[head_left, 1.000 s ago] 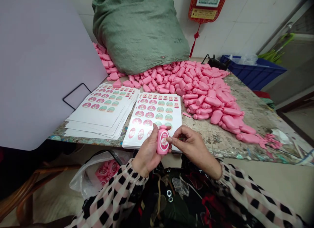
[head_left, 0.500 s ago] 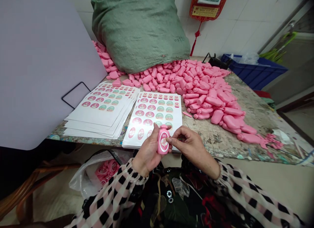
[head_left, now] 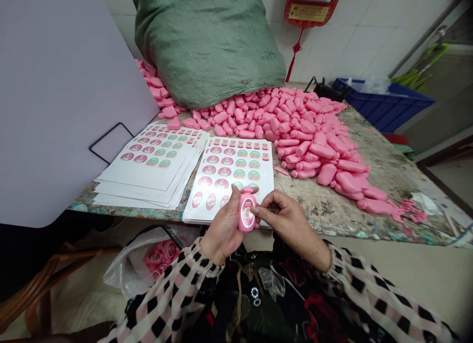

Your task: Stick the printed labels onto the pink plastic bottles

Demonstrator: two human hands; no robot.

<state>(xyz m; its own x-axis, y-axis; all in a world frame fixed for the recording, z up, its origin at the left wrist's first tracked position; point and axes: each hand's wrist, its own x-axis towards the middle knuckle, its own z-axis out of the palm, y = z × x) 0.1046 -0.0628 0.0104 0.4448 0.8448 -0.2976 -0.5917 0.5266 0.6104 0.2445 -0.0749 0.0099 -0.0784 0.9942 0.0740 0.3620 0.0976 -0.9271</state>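
A small pink bottle (head_left: 247,223) with an oval label on its front is held upright in my left hand (head_left: 224,229), the thumb along its left side. My right hand (head_left: 290,224) is closed, its thumb and index finger touching the label's right part; whether anything is between those fingertips is too small to tell. Just beyond my hands lies a stack of sticker sheets (head_left: 236,158) with pink and green labels. To its left, more sticker sheets (head_left: 140,178) are piled unevenly.
A large heap of pink bottles (head_left: 314,136) covers the table's back and right, partly under a green sack (head_left: 214,47). A pale panel (head_left: 66,101) stands at the left. Below the table edge hangs a clear bag (head_left: 127,264) of labelled bottles. A blue crate (head_left: 384,106) sits back right.
The view has shifted very slightly. My hands keep nearly the same pose on the bottle, which has turned a little.
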